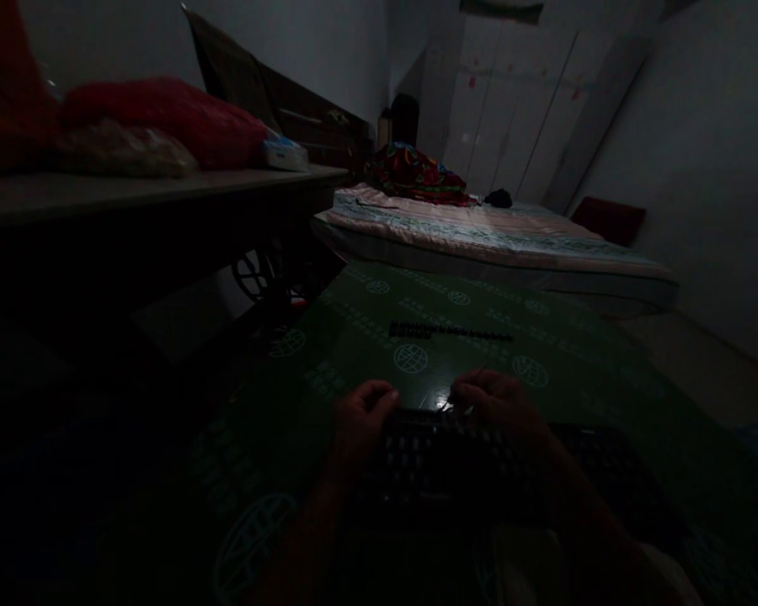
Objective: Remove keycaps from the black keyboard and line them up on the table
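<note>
A dark keyboard [410, 459] lies on the green table in front of me, with small pale spots showing among its rows. My left hand [363, 412] is at its upper left corner, fingers curled and the thumb against the keyboard's edge. Over the far edge, my right hand [493, 400] pinches a small dark tool [445, 406] with thin, shiny wire-like ends; its exact kind is too dark to tell. Beyond both hands, several small black keycaps [448, 330] are lined up in two rows, the nearer one shorter.
The green table top [328, 370] carries pale globe prints and lettering. To the left stands a higher table [258, 187] with a red bag [170, 118] and a small white-blue box [285, 154]. A bed [493, 231] lies behind. The room is very dim.
</note>
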